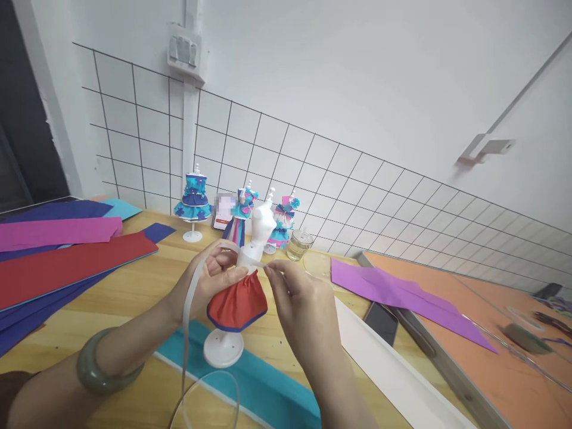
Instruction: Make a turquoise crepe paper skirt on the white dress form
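A small white mannequin [263, 225] stands slightly tilted on a round base [223, 348], dressed in a red skirt [239, 302] with a dark blue hem. A narrow whitish ribbon [189, 298] crosses its waist just above the skirt. My left hand [210, 277] is closed at the waist, its thumb pressing the ribbon there, while a long tail drapes over the wrist down to the table. Between the pinched thumb and fingers of my right hand [297, 292] is the ribbon's other end, drawn out to the right of the waist.
Crepe paper or fabric strips in red [75, 265], teal [268, 381], white [393, 363] and purple [402, 292] lie around. Several dressed mannequins [193, 196] stand behind, near a glass [299, 245]. A phone [381, 322] lies by an orange board [491, 322]. A wire grid [286, 155] lines the wall.
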Action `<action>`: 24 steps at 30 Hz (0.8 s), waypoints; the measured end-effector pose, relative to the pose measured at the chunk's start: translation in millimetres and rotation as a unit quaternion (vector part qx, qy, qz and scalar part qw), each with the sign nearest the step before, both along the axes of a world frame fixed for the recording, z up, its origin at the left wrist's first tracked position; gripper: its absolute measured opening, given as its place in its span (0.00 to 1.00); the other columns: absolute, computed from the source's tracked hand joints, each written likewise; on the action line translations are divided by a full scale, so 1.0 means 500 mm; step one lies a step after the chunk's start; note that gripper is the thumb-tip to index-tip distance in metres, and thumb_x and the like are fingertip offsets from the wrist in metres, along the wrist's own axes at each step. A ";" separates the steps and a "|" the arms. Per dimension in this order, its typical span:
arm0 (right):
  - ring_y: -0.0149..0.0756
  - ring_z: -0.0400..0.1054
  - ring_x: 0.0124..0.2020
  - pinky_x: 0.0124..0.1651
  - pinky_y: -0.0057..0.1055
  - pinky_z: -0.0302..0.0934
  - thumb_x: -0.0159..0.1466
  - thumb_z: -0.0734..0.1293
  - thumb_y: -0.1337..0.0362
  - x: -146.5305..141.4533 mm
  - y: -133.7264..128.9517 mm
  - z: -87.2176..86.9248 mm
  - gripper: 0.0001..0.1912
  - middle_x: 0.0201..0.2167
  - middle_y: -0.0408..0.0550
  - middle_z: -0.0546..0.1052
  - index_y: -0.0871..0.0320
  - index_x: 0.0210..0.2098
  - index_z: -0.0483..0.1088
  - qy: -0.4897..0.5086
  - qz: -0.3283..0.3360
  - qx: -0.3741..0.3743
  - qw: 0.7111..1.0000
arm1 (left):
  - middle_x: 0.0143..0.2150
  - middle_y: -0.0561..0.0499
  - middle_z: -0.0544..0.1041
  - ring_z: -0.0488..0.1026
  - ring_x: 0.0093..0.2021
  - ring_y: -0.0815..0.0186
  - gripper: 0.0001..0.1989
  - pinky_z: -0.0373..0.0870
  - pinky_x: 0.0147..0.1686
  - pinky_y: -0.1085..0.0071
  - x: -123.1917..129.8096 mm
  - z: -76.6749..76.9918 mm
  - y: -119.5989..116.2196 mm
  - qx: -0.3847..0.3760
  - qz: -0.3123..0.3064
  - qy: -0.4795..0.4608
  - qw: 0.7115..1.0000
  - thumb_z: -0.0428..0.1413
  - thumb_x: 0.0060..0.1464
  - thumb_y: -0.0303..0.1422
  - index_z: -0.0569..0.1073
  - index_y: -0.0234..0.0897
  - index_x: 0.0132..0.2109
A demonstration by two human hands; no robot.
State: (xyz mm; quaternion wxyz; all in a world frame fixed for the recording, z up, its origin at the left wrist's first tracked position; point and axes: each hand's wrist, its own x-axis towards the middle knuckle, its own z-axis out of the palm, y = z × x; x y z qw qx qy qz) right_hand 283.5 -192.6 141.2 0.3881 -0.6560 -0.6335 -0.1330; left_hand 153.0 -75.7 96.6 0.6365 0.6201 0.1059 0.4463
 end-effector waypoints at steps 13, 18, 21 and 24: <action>0.29 0.57 0.16 0.19 0.25 0.43 0.65 0.60 0.60 0.001 0.000 0.005 0.09 0.15 0.38 0.67 0.56 0.33 0.69 0.065 -0.010 -0.064 0.996 | 0.36 0.50 0.76 0.74 0.40 0.62 0.14 0.68 0.42 0.66 -0.003 -0.007 0.009 -0.059 -0.089 -0.025 0.994 0.61 0.47 0.31 0.67 0.38 0.41; 0.28 0.53 0.15 0.20 0.24 0.43 0.64 0.60 0.60 0.006 0.005 0.007 0.09 0.13 0.36 0.61 0.56 0.32 0.70 0.067 -0.009 -0.059 0.996 | 0.35 0.51 0.75 0.73 0.40 0.65 0.15 0.68 0.42 0.70 -0.003 -0.010 0.010 -0.063 -0.104 -0.034 0.992 0.62 0.47 0.31 0.68 0.38 0.42; 0.29 0.53 0.16 0.19 0.24 0.41 0.64 0.61 0.60 0.009 0.008 0.007 0.09 0.12 0.36 0.61 0.55 0.32 0.70 0.082 -0.001 -0.069 0.994 | 0.35 0.51 0.75 0.72 0.38 0.65 0.16 0.68 0.40 0.71 -0.004 -0.010 0.010 -0.056 -0.101 -0.023 0.993 0.62 0.45 0.32 0.68 0.37 0.42; 0.29 0.56 0.16 0.19 0.24 0.43 0.63 0.61 0.59 0.013 0.008 0.007 0.09 0.13 0.37 0.63 0.55 0.32 0.70 0.105 0.009 -0.086 0.991 | 0.35 0.50 0.76 0.73 0.38 0.64 0.17 0.68 0.39 0.70 -0.006 -0.009 0.010 -0.049 -0.104 -0.007 0.993 0.63 0.45 0.32 0.68 0.37 0.42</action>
